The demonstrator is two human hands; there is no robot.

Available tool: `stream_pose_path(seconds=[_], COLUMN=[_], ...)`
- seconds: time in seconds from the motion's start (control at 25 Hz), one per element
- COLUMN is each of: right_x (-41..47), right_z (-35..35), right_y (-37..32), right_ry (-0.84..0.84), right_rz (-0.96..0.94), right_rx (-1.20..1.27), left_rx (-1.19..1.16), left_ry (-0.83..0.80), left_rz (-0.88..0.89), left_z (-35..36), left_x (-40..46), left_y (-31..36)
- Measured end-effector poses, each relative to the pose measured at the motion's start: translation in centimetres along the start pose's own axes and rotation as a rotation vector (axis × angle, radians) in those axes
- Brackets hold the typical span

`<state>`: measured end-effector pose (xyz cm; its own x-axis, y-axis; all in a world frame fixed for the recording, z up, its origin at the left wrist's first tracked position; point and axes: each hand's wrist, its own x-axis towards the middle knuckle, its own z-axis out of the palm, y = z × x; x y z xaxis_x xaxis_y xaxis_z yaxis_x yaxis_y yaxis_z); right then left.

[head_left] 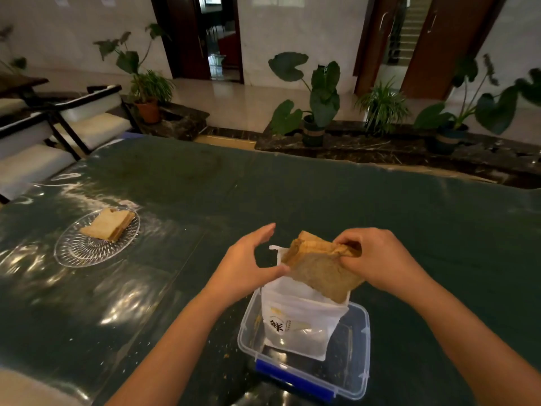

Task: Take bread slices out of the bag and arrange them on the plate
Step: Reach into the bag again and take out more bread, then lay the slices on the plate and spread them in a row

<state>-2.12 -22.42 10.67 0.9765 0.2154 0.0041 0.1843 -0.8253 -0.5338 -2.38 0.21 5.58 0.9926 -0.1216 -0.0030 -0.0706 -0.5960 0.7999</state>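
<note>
A white bread bag stands upright in a clear plastic box near the table's front edge. My right hand grips a clump of brown bread slices by their top corner, halfway out of the bag's mouth. My left hand hovers just left of the slices, fingers spread, thumb close to the bag's rim, holding nothing. A round cut-glass plate lies on the table at the left, with a small stack of bread slices on its far side.
The table has a dark green glossy cover with crumbs scattered near the box. White cushioned chairs stand beyond its left edge. Potted plants line a dark ledge behind the far edge.
</note>
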Motion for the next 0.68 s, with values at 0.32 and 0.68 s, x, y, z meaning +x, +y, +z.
stream_pose_path(seconds=[0.32,0.68], right_x=[1.9,3.4], right_z=[-3.9,0.3], right_y=[-2.3,-2.5], right_ry=[-0.015,-0.123], right_rz=[-0.185,-0.117], right_rx=[0.094,0.862], left_rx=[-0.240,-0.497], left_ry=[0.007,0.191], left_rz=[0.244,0.108], left_z=[-0.3,-3.7], left_x=[2.1,-0.5], left_y=[3.9,0.9])
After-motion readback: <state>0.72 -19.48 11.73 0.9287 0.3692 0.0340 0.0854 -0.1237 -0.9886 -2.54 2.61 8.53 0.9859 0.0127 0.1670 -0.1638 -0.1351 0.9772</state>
